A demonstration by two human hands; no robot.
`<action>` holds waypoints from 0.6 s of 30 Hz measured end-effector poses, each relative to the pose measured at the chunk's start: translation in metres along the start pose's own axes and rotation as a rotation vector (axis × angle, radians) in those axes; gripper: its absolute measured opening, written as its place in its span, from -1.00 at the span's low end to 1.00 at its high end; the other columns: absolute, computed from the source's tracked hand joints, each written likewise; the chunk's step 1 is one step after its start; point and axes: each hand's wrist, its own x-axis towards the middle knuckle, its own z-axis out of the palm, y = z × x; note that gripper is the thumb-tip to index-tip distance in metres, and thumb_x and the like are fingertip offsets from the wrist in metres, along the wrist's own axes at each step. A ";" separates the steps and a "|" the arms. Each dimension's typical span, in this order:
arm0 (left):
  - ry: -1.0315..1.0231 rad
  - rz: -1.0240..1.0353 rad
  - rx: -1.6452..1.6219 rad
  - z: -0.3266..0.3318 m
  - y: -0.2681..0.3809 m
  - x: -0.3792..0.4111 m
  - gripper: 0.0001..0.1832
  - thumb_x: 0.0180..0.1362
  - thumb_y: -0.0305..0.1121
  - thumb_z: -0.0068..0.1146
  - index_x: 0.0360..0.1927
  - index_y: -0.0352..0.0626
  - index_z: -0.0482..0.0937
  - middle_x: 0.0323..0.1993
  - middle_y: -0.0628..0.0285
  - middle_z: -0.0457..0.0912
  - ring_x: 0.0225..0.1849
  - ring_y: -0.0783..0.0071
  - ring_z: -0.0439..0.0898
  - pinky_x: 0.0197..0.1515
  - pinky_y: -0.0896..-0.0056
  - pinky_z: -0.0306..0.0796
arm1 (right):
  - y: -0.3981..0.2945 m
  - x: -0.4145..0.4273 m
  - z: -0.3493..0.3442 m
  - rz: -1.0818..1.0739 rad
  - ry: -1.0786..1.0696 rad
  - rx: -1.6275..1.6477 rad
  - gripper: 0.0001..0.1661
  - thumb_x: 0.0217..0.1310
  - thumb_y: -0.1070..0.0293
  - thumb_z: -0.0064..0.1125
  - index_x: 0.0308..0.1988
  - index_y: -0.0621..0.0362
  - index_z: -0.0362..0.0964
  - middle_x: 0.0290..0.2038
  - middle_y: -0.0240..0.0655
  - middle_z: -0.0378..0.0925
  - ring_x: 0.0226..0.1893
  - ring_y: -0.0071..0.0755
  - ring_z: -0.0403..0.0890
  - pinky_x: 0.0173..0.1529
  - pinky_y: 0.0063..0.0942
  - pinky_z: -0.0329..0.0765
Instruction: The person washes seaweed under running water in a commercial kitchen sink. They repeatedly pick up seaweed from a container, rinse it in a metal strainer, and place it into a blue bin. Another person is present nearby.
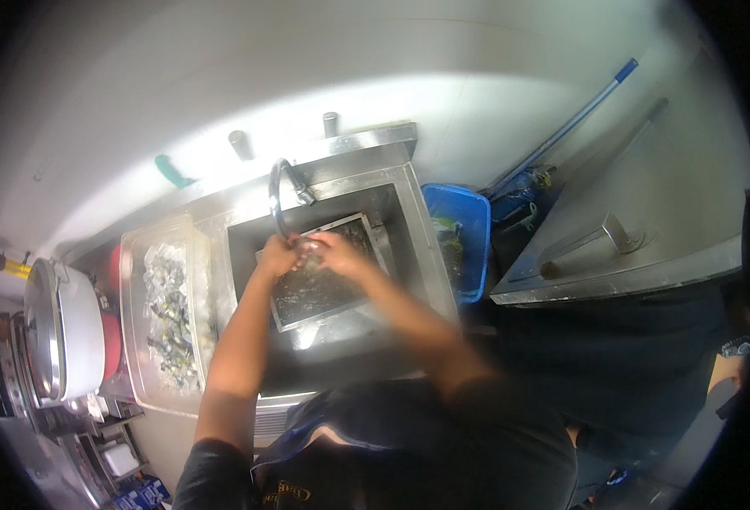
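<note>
My left hand (279,255) and my right hand (338,253) meet over the stainless steel sink (410,255), right by the spout end of the curved chrome faucet (275,194). Their fingers are curled around a small greyish item (312,258), which is blurred and mostly covered, so its kind is unclear. Beneath them a shallow rectangular tray (324,303) with a pale metal rim lies askew in the basin, its inside dark and wet.
Left of the sink, a clear plastic tub (134,344) holds ice and dark greenish pieces, perhaps shellfish. Beyond it stands a large lidded pot (81,338). To the right are a blue bin (484,245), a blue-handled pole (569,127), a door handle (617,234) and a dark-clothed person (604,363).
</note>
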 end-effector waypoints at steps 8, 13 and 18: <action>0.090 -0.125 -0.778 -0.004 -0.038 -0.016 -0.55 0.51 -0.02 -0.28 0.11 -0.15 0.47 -0.12 0.26 0.60 -0.11 0.43 0.61 -0.04 0.21 0.54 | -0.017 0.029 0.065 -0.278 0.214 -0.668 -0.69 0.17 0.33 0.17 -0.12 0.30 0.53 -0.16 0.11 0.61 -0.11 0.13 0.66 0.02 -0.11 0.57; 0.048 -0.026 -0.555 -0.011 -0.027 -0.019 -0.70 0.48 -0.17 -0.12 -0.03 -0.18 0.52 -0.14 0.26 0.63 -0.18 0.44 0.63 -0.09 0.36 0.55 | -0.022 0.022 0.041 -0.234 0.328 -0.314 -0.74 0.18 0.37 0.27 -0.12 0.21 0.61 -0.15 -0.07 0.55 -0.21 -0.04 0.63 -0.07 -0.24 0.61; 0.031 -0.004 -0.403 -0.009 -0.021 -0.006 -0.74 0.39 -0.23 0.08 -0.10 -0.24 0.47 -0.30 0.25 0.59 -0.30 0.48 0.61 -0.21 0.43 0.57 | -0.022 0.016 -0.004 -0.242 0.106 -0.587 -0.81 0.24 0.32 0.20 -0.29 0.22 0.63 -0.37 -0.04 0.66 -0.32 -0.02 0.68 -0.17 -0.19 0.54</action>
